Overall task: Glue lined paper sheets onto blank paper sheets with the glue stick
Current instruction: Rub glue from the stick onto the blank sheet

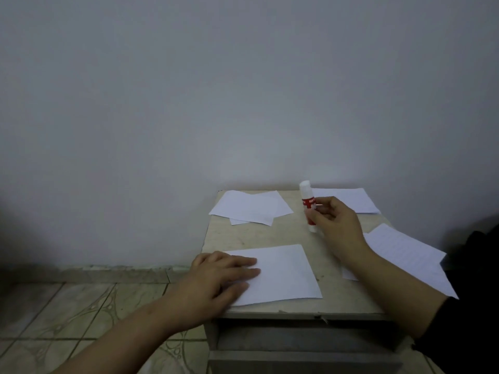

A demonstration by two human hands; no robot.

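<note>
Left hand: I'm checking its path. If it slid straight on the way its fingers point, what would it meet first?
The left hand lies flat on the near sheet, fingers pointing right. It would cross that sheet, then probably meet the right forearm; depth is unclear.

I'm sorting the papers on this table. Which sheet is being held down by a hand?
The sheet at the front of the table: the left hand rests flat on its left edge. The other papers lie untouched, while the right hand holds the glue stick.
</note>
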